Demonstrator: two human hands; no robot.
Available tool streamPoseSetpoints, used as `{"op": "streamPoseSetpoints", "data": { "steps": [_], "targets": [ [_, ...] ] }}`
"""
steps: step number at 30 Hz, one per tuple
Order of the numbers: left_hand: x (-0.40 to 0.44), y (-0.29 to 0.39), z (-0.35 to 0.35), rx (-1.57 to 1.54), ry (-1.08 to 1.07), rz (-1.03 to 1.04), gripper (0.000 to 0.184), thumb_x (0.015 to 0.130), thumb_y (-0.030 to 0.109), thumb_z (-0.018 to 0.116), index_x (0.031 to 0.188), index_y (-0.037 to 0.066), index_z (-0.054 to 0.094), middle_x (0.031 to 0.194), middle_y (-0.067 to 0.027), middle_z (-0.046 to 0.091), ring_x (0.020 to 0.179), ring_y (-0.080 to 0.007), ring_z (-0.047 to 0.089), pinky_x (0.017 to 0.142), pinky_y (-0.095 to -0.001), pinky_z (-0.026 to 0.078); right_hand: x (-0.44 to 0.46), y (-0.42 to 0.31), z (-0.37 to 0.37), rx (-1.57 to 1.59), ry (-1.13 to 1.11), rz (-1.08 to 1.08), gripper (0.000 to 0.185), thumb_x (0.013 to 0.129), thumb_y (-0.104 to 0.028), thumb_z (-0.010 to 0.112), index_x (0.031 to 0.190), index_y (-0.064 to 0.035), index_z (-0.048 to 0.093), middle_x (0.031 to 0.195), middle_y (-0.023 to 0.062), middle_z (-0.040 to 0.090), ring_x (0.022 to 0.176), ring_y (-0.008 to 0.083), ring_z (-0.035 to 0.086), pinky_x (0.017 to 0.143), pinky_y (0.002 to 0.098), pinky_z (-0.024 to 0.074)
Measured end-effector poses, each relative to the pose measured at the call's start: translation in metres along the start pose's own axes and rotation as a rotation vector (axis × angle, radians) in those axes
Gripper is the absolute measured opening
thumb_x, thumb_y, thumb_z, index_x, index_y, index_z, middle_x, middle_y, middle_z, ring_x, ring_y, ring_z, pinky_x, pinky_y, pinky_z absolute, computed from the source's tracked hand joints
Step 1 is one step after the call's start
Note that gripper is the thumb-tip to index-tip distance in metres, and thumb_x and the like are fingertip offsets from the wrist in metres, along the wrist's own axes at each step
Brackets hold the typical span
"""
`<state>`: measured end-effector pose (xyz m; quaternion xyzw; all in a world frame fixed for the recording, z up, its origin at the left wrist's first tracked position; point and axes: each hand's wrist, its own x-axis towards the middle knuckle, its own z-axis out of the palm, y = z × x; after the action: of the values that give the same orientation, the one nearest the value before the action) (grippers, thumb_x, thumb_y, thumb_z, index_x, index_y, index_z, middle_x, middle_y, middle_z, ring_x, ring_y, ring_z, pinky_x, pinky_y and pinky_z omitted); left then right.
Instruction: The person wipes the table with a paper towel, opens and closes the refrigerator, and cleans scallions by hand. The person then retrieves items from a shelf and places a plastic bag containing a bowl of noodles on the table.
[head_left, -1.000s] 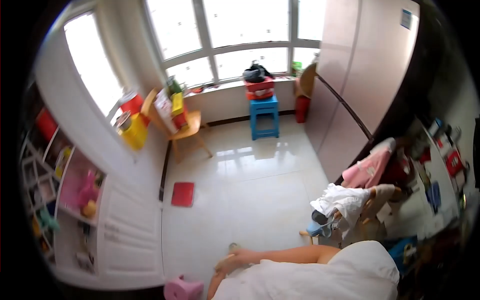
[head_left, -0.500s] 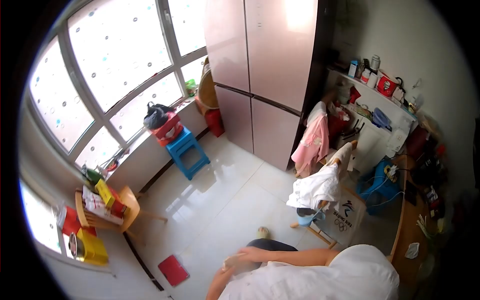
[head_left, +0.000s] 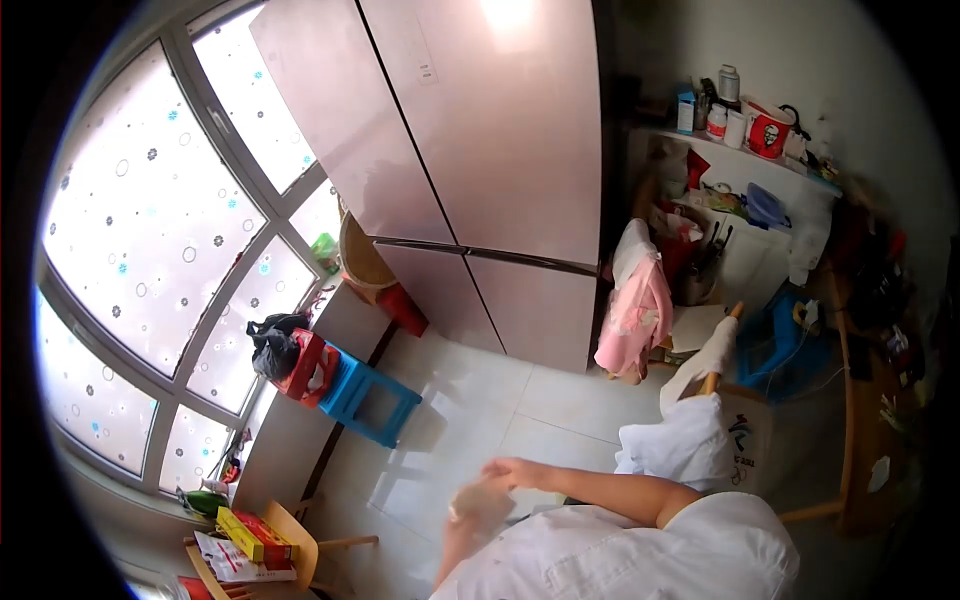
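Note:
My right hand [head_left: 512, 472] is in front of my body at the lower middle, its fingers bent down towards my left hand. My left hand [head_left: 462, 522] is just below and to the left, smeared by motion. A pale, blurred thing [head_left: 485, 503] is at my left hand, close under the right fingers; its kind does not show. The exact finger positions are hard to make out.
A tall pinkish refrigerator [head_left: 520, 150] is ahead. To the left are a blue stool [head_left: 370, 400] with bags and a wooden chair [head_left: 315, 550] bearing boxes. Right of me, a white cloth [head_left: 680, 445] and a pink garment [head_left: 640, 310] hang near a cluttered shelf [head_left: 700, 140].
The view has tilted and moved nearer the refrigerator, which fills more of the frame. The red square on the floor has left view. My hands stay together in front of my body.

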<state>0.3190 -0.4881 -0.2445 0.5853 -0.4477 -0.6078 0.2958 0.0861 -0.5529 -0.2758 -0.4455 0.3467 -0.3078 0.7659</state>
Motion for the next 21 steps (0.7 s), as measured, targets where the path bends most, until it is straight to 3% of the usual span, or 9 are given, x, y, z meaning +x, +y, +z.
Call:
{"op": "streamPoseSetpoints", "data": {
  "steps": [1,5,10,12,17,19,20,21],
  "targets": [
    [0.019,0.007,-0.006,-0.036,0.049,0.003,0.037,0.081,0.018,0.067,0.112,0.001,0.058,0.102,-0.0050,0.062,0.088,-0.0125,0.057,0.076,-0.0290,0.047,0.004,-0.026,-0.013,0.016,0.076,0.058,0.047,0.086,-0.034,0.061,0.124,-0.0105,0.047,0.107,-0.0001,0.059,0.100,0.0095,0.052,0.080,0.0294,0.0419],
    [0.098,0.037,-0.033,-0.156,0.081,-0.006,0.040,0.082,0.018,0.066,0.117,0.001,0.055,0.104,-0.0059,0.061,0.089,-0.0136,0.057,0.075,-0.0276,0.047,0.053,-0.079,-0.087,0.145,0.273,0.092,0.043,0.089,-0.030,0.059,0.125,-0.0105,0.046,0.116,0.0035,0.058,0.104,0.0150,0.054,0.083,0.0330,0.0429],
    [0.205,0.074,-0.075,-0.077,0.011,-0.101,0.036,0.082,0.016,0.066,0.113,0.000,0.058,0.100,-0.0054,0.062,0.086,-0.0129,0.057,0.073,-0.0266,0.047,0.147,-0.118,-0.199,0.482,0.501,-0.157,0.046,0.086,-0.025,0.062,0.125,-0.0101,0.043,0.111,0.0054,0.059,0.102,0.0167,0.056,0.081,0.0355,0.0436],
    [0.258,0.084,-0.097,-0.051,-0.024,-0.025,0.036,0.081,0.016,0.068,0.112,0.000,0.058,0.099,-0.0077,0.064,0.088,-0.0173,0.060,0.076,-0.0312,0.048,0.188,-0.147,-0.246,0.629,0.633,-0.260,0.051,0.085,-0.023,0.063,0.128,-0.0094,0.041,0.111,0.0057,0.059,0.101,0.0177,0.056,0.081,0.0371,0.0437],
    [0.336,0.214,-0.118,0.077,0.022,0.035,0.038,0.080,0.015,0.069,0.114,0.001,0.058,0.103,-0.0075,0.064,0.094,-0.0205,0.061,0.082,-0.0362,0.048,0.285,-0.211,-0.333,0.791,1.124,-0.398,0.061,0.079,-0.014,0.063,0.133,-0.0078,0.035,0.112,0.0079,0.058,0.105,0.0224,0.055,0.089,0.0458,0.0413],
    [0.350,0.272,-0.115,0.061,0.085,-0.018,0.036,0.081,0.015,0.068,0.113,0.001,0.059,0.103,-0.0071,0.064,0.094,-0.0202,0.061,0.083,-0.0352,0.047,0.311,-0.232,-0.356,0.911,1.174,-0.492,0.051,0.076,-0.007,0.058,0.125,-0.0078,0.043,0.113,0.0069,0.057,0.109,0.0237,0.054,0.096,0.0484,0.0374],
    [0.449,0.193,-0.168,0.197,-0.145,0.187,0.034,0.083,0.016,0.068,0.113,0.002,0.060,0.099,-0.0081,0.065,0.083,-0.0191,0.062,0.072,-0.0339,0.052,0.326,-0.232,-0.372,0.990,1.133,-0.564,0.048,0.075,-0.003,0.056,0.121,-0.0082,0.045,0.114,0.0059,0.056,0.110,0.0239,0.053,0.099,0.0493,0.0353],
    [0.461,0.200,-0.182,0.101,-0.134,0.131,0.033,0.084,0.017,0.067,0.112,0.000,0.060,0.098,-0.0091,0.065,0.083,-0.0188,0.062,0.072,-0.0329,0.052,0.341,-0.230,-0.385,1.072,1.088,-0.634,0.045,0.073,0.000,0.053,0.117,-0.0086,0.048,0.115,0.0050,0.055,0.112,0.0240,0.053,0.102,0.0502,0.0332]
  ]
}}
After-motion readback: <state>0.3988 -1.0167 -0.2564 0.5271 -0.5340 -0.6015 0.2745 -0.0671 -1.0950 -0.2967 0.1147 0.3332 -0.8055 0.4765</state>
